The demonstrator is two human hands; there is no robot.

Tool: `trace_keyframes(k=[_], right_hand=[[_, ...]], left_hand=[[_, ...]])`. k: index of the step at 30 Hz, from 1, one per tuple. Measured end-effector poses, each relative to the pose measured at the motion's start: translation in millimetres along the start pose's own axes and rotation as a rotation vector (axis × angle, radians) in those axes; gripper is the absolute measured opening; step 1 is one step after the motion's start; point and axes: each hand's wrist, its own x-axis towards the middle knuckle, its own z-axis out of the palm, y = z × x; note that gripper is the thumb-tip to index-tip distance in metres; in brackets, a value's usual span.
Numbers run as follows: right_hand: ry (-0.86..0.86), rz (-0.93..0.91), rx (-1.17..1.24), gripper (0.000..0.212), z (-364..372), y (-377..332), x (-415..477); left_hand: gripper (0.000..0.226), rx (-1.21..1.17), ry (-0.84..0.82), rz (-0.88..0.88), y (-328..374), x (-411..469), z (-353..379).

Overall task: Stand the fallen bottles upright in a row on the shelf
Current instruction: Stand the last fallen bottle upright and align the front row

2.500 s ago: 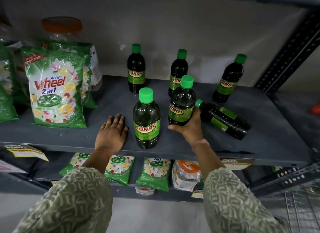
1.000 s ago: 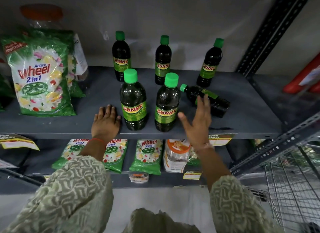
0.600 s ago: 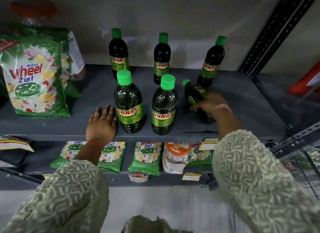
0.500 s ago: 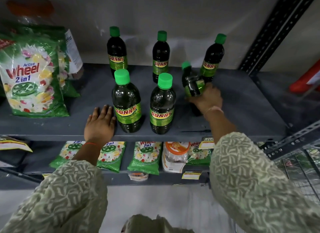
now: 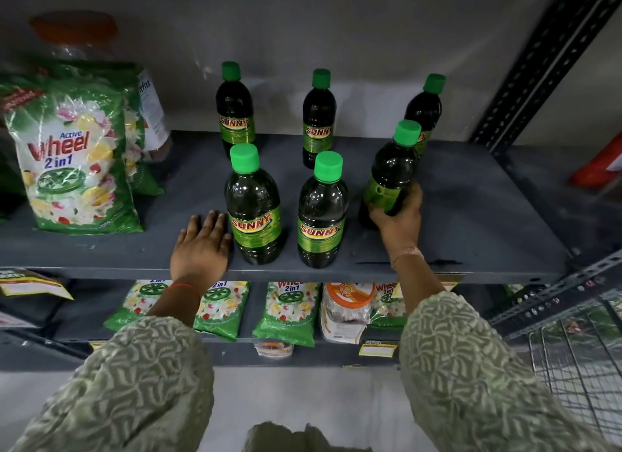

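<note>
Gripping the tilted bottle (image 5: 390, 179) low, right hand (image 5: 399, 221); left hand (image 5: 202, 249) flat on shelf (image 5: 471, 216).

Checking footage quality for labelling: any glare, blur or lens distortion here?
Head view: wide-angle bending bows the shelf upright; small glints on the held bottle; the orange-lidded jar at top left is smeared; front Sunny labels stay legible.

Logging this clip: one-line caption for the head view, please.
Right hand sets the sixth bottle upright beside two front bottles; left hand rests flat on the shelf.
</note>
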Motion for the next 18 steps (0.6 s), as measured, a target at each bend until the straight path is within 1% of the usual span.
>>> trace_keyframes(k=[1,3,4,5,7,10,14,16,17,18], right_hand=[[-0.006,-0.007,-0.01,0.095,0,1,-1],[0.044,-0.031,-0.155,0.111,4,4,0],[0.068,-0.026,-0.232,0.112,6,4,0],[0.078,-0.032,-0.248,0.107,7,5,1],[0.045,-0.033,-0.158,0.09,2,7,1],[-0.095,0.058,-0.104,0.073,-16,5,1],[-0.434,0.13,-0.12,0.07,-36,0,18],[-0.527,0.15,-0.143,0.078,-38,-1,21],[-0.526,0.132,-0.145,0.089,-36,0,21],[-0.477,0.1,-0.175,0.1,-31,0,18]], left_hand=[[0.051,0.001,-0.002,-0.003,0,0,0],[0.051,0.01,-0.002,-0.004,0,0,0],[0.051,0.014,-0.003,-0.004,0,0,0],[0.051,0.015,-0.003,-0.003,0,-1,0],[0.051,0.017,-0.002,0.003,0,-1,0],[0.051,0.013,0.009,0.025,3,-3,-2],[0.051,0.025,0.004,0.028,4,4,-4],[0.052,0.023,-0.009,0.019,2,4,-2],[0.052,0.027,-0.013,0.017,1,2,-1],[0.052,0.032,-0.016,0.017,0,1,1]])
